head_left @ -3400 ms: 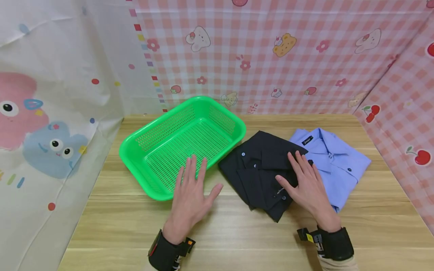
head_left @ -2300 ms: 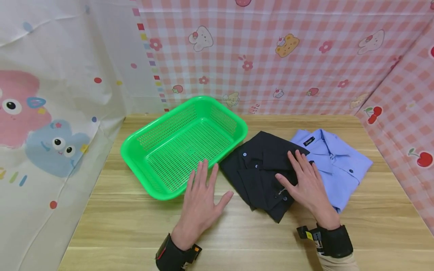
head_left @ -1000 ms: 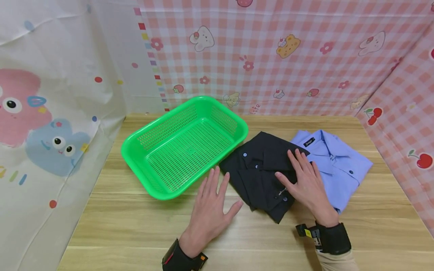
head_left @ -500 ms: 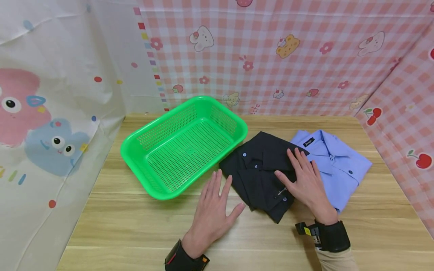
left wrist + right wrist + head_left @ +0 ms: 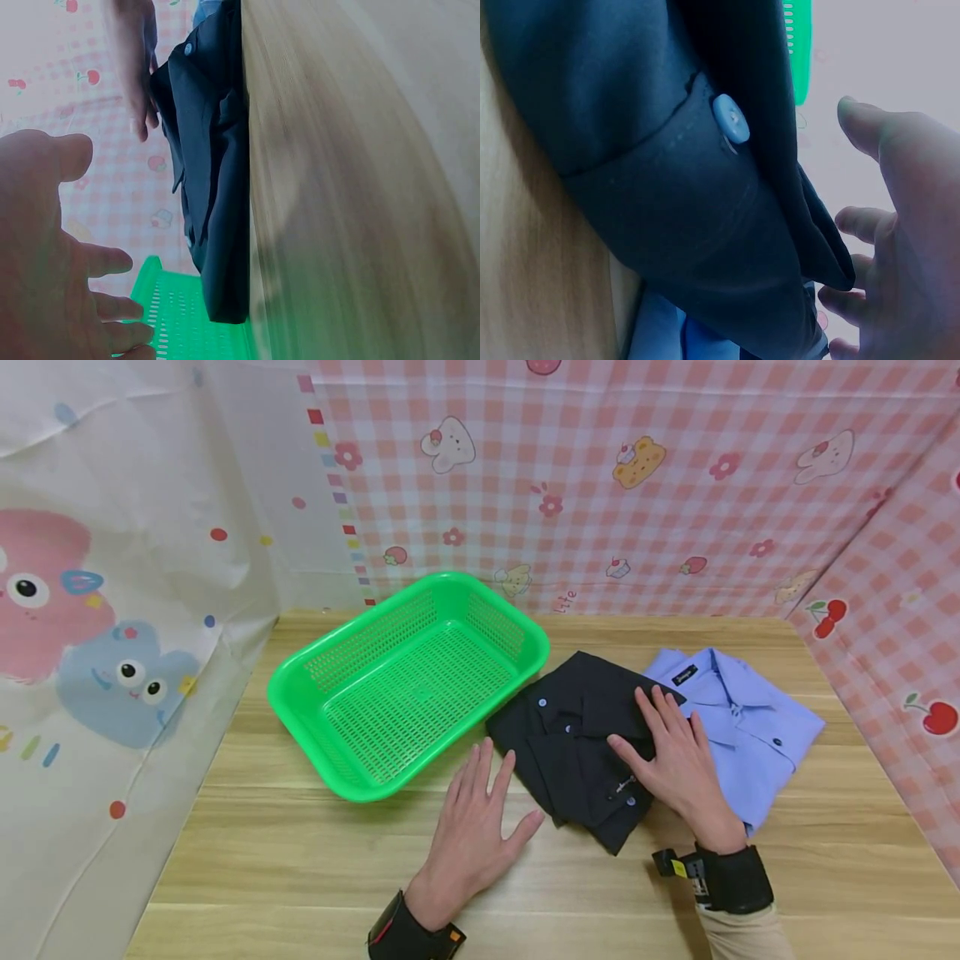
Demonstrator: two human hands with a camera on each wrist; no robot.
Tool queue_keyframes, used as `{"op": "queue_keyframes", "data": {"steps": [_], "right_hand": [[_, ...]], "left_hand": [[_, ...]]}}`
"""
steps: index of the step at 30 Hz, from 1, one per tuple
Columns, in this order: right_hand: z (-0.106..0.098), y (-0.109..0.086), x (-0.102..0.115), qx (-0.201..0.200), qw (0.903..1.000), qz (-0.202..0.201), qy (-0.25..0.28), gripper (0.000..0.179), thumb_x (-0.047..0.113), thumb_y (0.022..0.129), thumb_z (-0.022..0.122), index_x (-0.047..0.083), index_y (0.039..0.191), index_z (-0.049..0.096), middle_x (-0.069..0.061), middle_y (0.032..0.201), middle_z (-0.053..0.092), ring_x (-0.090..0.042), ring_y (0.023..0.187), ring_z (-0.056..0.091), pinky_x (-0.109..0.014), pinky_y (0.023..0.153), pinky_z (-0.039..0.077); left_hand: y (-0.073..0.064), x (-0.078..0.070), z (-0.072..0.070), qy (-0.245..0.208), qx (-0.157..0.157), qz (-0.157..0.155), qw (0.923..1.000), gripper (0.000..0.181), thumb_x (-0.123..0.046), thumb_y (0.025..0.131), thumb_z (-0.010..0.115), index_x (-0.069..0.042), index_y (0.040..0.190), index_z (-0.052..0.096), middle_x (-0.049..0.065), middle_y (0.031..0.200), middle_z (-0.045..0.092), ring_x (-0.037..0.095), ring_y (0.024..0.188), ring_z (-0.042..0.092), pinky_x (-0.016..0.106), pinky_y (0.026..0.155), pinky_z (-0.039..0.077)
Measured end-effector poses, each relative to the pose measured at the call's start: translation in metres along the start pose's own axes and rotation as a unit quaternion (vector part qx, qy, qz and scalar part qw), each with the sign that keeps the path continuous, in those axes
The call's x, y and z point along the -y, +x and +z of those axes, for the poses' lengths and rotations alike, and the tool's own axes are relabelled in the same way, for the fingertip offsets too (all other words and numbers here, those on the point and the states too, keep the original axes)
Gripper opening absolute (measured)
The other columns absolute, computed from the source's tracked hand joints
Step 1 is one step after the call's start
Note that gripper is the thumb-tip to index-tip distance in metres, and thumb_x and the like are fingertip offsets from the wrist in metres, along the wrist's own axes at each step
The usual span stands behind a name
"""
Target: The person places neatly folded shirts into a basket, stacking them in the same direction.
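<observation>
A folded black shirt [image 5: 592, 727] with pale buttons lies right of a green plastic basket [image 5: 536, 647]. Partly under its right side is a folded light blue shirt [image 5: 768, 735] with a dark collar label. My right hand [image 5: 678, 768] is over the black shirt's right part, fingers extended. The right wrist view has those fingers [image 5: 866, 221] beside the cloth's raised edge; whether they touch it I cannot tell. My left hand [image 5: 472, 827], fingers straight and thumb spread, hovers above the wooden table [image 5: 300, 868] between the basket's near edge and the black shirt, holding nothing.
Behind the table hangs a pink checked cloth [image 5: 495, 518] with cartoon prints. A white printed sheet [image 5: 150, 485] covers the left side, and another checked cloth [image 5: 907, 635] the right. The basket sits at an angle near the back left.
My left hand has moved right and slightly nearer to me, away from the basket's front rim. The right hand, both shirts and the basket have stayed nearly in place.
</observation>
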State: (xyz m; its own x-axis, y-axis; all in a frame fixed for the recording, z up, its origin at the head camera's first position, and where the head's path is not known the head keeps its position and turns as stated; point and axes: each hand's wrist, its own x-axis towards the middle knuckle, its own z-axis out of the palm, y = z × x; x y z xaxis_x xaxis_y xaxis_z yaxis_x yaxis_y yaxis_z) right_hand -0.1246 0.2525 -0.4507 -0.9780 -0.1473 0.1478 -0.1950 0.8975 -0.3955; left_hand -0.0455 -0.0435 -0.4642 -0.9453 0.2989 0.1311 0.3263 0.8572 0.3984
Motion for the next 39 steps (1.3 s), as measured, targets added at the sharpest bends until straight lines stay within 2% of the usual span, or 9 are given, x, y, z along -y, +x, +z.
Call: {"op": "queue_keyframes", "data": {"steps": [7,14,22,34,39], "right_hand": [[0.0014,0.0023,0.0003,-0.002,1.0,-0.001,0.0,0.085,0.059,0.099,0.058,0.013,0.164,0.028,-0.022,0.168,0.025,-0.043,0.155,0.021,-0.065,0.124,0.008],[0.0021,0.0053,0.0002,-0.004,1.0,0.002,0.001,0.086,0.06,0.099,0.057,0.014,0.165,0.027,-0.023,0.168,0.024,-0.043,0.155,0.02,-0.065,0.124,0.006],[0.003,0.0075,-0.0015,-0.009,0.9999,0.001,0.006,0.086,0.06,0.099,0.058,0.013,0.164,0.027,-0.024,0.168,0.024,-0.044,0.155,0.021,-0.066,0.124,0.006],[0.0035,0.0096,-0.0018,-0.007,0.9999,0.008,0.002,0.086,0.061,0.099,0.057,0.013,0.164,0.027,-0.024,0.167,0.025,-0.044,0.154,0.021,-0.066,0.123,0.005],[0.0048,0.0102,-0.0022,-0.008,0.9999,0.012,0.0,0.086,0.061,0.099,0.057,0.012,0.164,0.028,-0.025,0.167,0.025,-0.045,0.154,0.022,-0.067,0.123,0.006]], "left_hand": [[-0.0001,-0.0021,0.0009,-0.021,0.002,0.0,0.9998,0.08,-0.059,0.102,0.049,-0.01,0.162,0.032,0.019,0.171,0.018,0.033,0.158,0.016,0.053,0.124,0.027],[0.0008,-0.0026,0.0032,-0.057,0.015,-0.013,0.9982,0.08,-0.06,0.102,0.049,-0.01,0.162,0.032,0.019,0.171,0.016,0.033,0.158,0.015,0.053,0.124,0.027],[0.0008,-0.002,0.005,-0.109,0.027,-0.027,0.9933,0.081,-0.06,0.102,0.049,-0.01,0.163,0.031,0.02,0.171,0.015,0.034,0.158,0.014,0.057,0.122,0.028],[0.0011,-0.0018,0.008,-0.159,0.021,-0.032,0.9865,0.08,-0.059,0.102,0.051,-0.008,0.162,0.033,0.023,0.169,0.019,0.039,0.154,0.026,0.062,0.118,0.031],[0.0011,-0.0019,0.0096,-0.187,0.026,-0.042,0.9812,0.079,-0.059,0.102,0.05,-0.009,0.162,0.033,0.023,0.169,0.02,0.04,0.153,0.028,0.063,0.118,0.031]]}}
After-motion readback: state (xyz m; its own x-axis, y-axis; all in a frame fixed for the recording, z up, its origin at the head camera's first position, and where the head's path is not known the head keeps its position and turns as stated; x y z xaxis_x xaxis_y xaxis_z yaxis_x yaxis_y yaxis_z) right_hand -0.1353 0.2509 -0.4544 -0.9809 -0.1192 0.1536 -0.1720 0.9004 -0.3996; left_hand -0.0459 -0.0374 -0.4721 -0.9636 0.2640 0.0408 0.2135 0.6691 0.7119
